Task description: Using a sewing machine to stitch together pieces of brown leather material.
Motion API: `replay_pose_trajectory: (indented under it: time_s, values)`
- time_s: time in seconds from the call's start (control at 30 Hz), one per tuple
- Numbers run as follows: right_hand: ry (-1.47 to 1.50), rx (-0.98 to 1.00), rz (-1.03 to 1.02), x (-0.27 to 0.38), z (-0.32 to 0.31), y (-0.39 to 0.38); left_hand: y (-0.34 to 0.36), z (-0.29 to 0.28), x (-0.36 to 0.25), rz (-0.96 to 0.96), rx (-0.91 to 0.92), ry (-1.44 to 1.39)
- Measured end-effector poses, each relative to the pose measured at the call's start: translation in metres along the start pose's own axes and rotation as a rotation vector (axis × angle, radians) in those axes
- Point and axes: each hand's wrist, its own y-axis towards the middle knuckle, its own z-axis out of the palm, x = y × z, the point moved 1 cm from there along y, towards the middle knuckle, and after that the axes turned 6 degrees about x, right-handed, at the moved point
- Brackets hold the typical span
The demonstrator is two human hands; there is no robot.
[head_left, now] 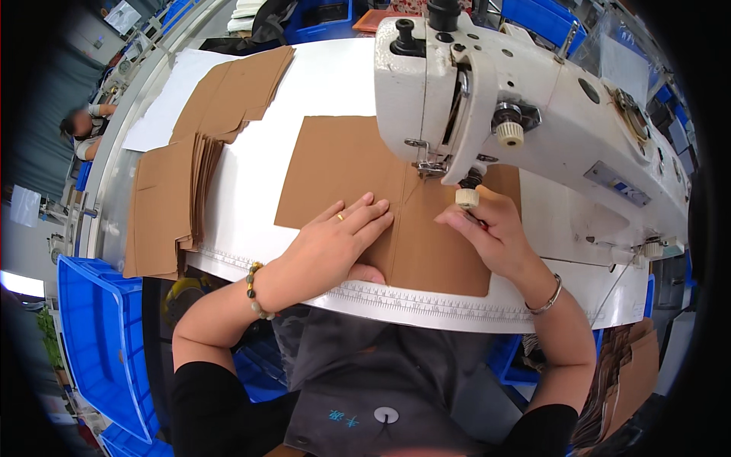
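A flat brown panel (327,167), fabric or leather-like, lies under the head of a white sewing machine (525,91). A seam line runs down its middle from the needle area (431,167) toward me. My left hand (331,240) rests on the panel left of that line, fingers stretched out and thumb near the front edge. Over the panel's right part, my right hand (499,236) is closed with thumb and forefinger together, just below a cream knob (467,199). Something small, dark and reddish shows within its grip, too hidden to name.
Stacked brown pieces (164,206) lie at the table's left, with another stack (232,95) behind them. A ruler strip (426,305) follows the table's front edge. Blue crates (106,335) stand at left; more brown pieces (624,381) hang at lower right. A person (84,126) sits far left.
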Motion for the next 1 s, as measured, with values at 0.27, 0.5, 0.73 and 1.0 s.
replay_pose_trajectory:
  time_s: [0.27, 0.5, 0.73, 1.0]
  values:
    - [-0.420, 0.068, -0.117, 0.008, -0.006, -0.008, -0.032, -0.007, -0.012, 0.013, 0.011, -0.041]
    - [-0.300, 0.012, -0.035, 0.023, 0.024, -0.009, 0.001, 0.002, 0.001, -0.161, -0.178, -0.203]
    - [-0.337, 0.054, -0.026, 0.025, 0.037, -0.004, 0.012, 0.008, -0.002, -0.187, -0.301, -0.170]
    - [-0.452, 0.049, -0.115, 0.020, 0.046, -0.003, 0.012, 0.010, 0.004, -0.216, -0.324, -0.723]
